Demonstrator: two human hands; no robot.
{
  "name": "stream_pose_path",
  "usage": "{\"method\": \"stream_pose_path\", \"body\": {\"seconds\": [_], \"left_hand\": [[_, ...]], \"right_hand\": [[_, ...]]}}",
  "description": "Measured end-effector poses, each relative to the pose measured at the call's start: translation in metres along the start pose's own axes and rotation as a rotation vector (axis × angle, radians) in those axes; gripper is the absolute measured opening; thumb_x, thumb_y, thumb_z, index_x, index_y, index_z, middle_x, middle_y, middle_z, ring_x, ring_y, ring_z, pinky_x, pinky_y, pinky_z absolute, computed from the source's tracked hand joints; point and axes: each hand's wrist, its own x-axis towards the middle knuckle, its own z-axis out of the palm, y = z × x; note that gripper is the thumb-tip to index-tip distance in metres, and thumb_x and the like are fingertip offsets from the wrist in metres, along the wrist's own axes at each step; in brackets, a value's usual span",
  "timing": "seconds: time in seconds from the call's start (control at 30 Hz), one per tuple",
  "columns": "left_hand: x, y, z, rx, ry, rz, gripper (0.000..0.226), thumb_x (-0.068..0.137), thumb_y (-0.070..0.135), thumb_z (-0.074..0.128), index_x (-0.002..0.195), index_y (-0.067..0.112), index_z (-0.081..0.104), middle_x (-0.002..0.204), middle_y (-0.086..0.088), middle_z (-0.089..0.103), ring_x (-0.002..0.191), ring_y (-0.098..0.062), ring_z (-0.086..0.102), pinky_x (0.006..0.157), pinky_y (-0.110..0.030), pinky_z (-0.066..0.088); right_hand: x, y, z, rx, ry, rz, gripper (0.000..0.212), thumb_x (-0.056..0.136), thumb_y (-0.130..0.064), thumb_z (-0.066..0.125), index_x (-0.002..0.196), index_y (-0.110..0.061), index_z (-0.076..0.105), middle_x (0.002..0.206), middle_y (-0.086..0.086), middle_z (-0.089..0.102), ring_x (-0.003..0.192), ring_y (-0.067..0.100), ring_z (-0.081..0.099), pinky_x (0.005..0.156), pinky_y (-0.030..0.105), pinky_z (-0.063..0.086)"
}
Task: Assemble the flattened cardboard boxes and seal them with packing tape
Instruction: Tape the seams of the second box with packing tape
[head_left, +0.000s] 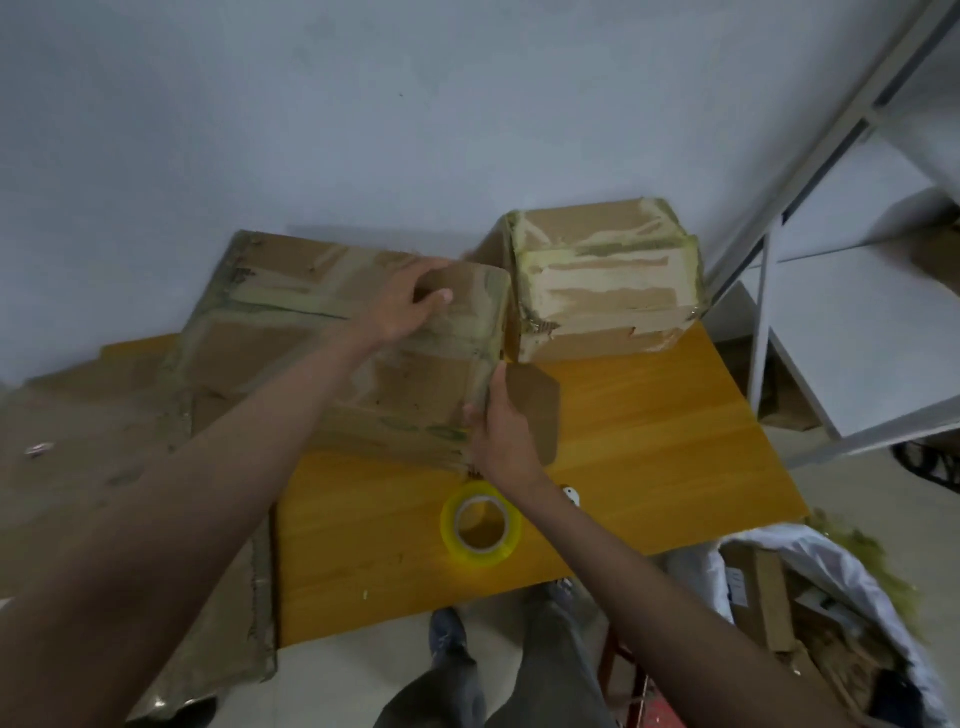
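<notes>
While the head view is the only one we have, it shows the relation that matters: the worn, tape-streaked brown cardboard box being folded up (395, 358) lies across the far left part of the yellow wooden table (649, 447), its long axis running from far left toward near right, and both our hands work at its right end.

Our left hand (408, 304) reaches over the top of this box, fingers curled round the upper end flap near the far corner, thumb on the outer face. Our right hand (501, 431) is at the near lower corner of the same end, fingers and thumb pinching the edge where the small rounded brown cardboard flap (540, 410) swings out to the right over the table. That flap lies just right of the right hand, so we judge the right hand the nearer one to fold it in, pushing leftward toward the box opening.

The roll of clear yellowish packing tape (480, 524) lies flat on the table just on the near side of the box, close beside the right wrist and not touched by either hand. We judge it an easy reach for the right hand once the flaps are shut.

Beyond the box's right end, just beside it, stands a finished taped cardboard box (608, 291).
</notes>
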Motion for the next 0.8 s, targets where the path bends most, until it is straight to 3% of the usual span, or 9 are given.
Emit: {"method": "stream_pose_path", "body": {"seconds": [0.07, 0.13, 0.27, 0.33, 0.47, 0.57, 0.67, 0.73, 0.8], "left_hand": [[-0.035, -0.027, -0.029, 0.065, 0.098, -0.129, 0.051, 0.099, 0.039, 0.056, 0.143, 0.016, 0.048, 0.148, -0.008, 0.048, 0.137, -0.028, 0.042, 0.111, -0.039, 0.033], [-0.07, -0.057, -0.055, 0.174, 0.195, -0.304, 0.054, 0.098, 0.041, 0.057, 0.143, 0.012, 0.048, 0.146, -0.014, 0.049, 0.135, -0.033, 0.043, 0.111, -0.044, 0.034], [-0.125, -0.111, -0.087, 0.324, 0.199, -0.658, 0.087, 0.089, 0.061, 0.059, 0.149, 0.004, 0.034, 0.154, -0.022, 0.031, 0.139, -0.042, 0.033, 0.112, -0.056, 0.033], [-0.145, -0.123, -0.088, 0.328, 0.14, -0.678, 0.096, 0.085, 0.069, 0.057, 0.154, 0.011, 0.026, 0.161, -0.017, 0.02, 0.145, -0.042, 0.023, 0.115, -0.058, 0.027], [-0.162, -0.127, -0.074, 0.27, 0.072, -0.665, 0.117, 0.069, 0.09, 0.051, 0.159, 0.026, 0.011, 0.167, -0.005, -0.001, 0.151, -0.036, -0.006, 0.121, -0.057, 0.008], [-0.168, -0.13, -0.073, 0.236, 0.084, -0.653, 0.134, 0.053, 0.101, 0.044, 0.159, 0.027, 0.01, 0.167, -0.001, -0.006, 0.152, -0.033, -0.01, 0.122, -0.057, 0.005], [-0.172, -0.131, -0.077, 0.248, 0.113, -0.638, 0.133, 0.051, 0.099, 0.053, 0.158, 0.03, 0.014, 0.166, 0.002, -0.001, 0.152, -0.033, -0.002, 0.122, -0.055, 0.012], [-0.171, -0.132, -0.077, 0.268, 0.122, -0.632, 0.132, 0.051, 0.097, 0.055, 0.158, 0.031, 0.013, 0.167, 0.001, -0.002, 0.152, -0.033, -0.002, 0.122, -0.055, 0.012], [-0.17, -0.133, -0.074, 0.269, 0.118, -0.627, 0.134, 0.051, 0.097, 0.052, 0.159, 0.03, 0.008, 0.167, 0.0, -0.005, 0.152, -0.032, -0.009, 0.122, -0.056, 0.008]], "right_hand": [[0.003, -0.002, -0.003, 0.005, -0.019, 0.021, 0.074, 0.107, -0.025, 0.039, 0.157, -0.023, -0.014, 0.113, 0.012, 0.065, 0.083, 0.031, 0.064, 0.067, 0.043, 0.055], [0.003, -0.005, -0.005, 0.043, -0.038, 0.055, 0.072, 0.107, -0.025, 0.038, 0.158, -0.025, -0.013, 0.114, 0.009, 0.064, 0.082, 0.026, 0.063, 0.065, 0.039, 0.052], [0.008, -0.015, -0.01, 0.114, -0.044, 0.106, 0.069, 0.106, -0.025, 0.037, 0.159, -0.023, -0.008, 0.135, 0.009, 0.055, 0.092, 0.024, 0.054, 0.084, 0.04, 0.049], [0.014, -0.02, -0.013, 0.12, -0.035, 0.118, 0.068, 0.106, -0.023, 0.038, 0.159, -0.02, -0.005, 0.144, 0.008, 0.048, 0.098, 0.024, 0.051, 0.089, 0.039, 0.046], [0.033, -0.028, -0.018, 0.138, 0.031, 0.08, 0.073, 0.105, -0.026, 0.045, 0.159, -0.017, -0.004, 0.16, 0.004, 0.03, 0.139, 0.03, 0.039, 0.104, 0.04, 0.04], [0.064, -0.042, -0.032, 0.112, 0.103, 0.013, 0.079, 0.102, -0.015, 0.051, 0.159, -0.02, -0.004, 0.161, 0.002, 0.026, 0.136, 0.031, 0.043, 0.101, 0.044, 0.046], [0.099, -0.05, -0.045, 0.013, 0.07, -0.005, 0.075, 0.099, -0.006, 0.048, 0.159, -0.018, 0.006, 0.155, 0.004, 0.034, 0.133, 0.029, 0.044, 0.093, 0.035, 0.045], [0.113, -0.047, -0.044, -0.066, 0.0, -0.007, 0.076, 0.1, -0.006, 0.045, 0.16, -0.019, 0.001, 0.163, 0.006, 0.021, 0.141, 0.033, 0.035, 0.102, 0.04, 0.044], [0.118, -0.042, -0.045, -0.105, -0.041, -0.022, 0.078, 0.102, -0.007, 0.044, 0.159, -0.023, -0.006, 0.167, 0.004, 0.007, 0.145, 0.034, 0.03, 0.103, 0.039, 0.043]]}}
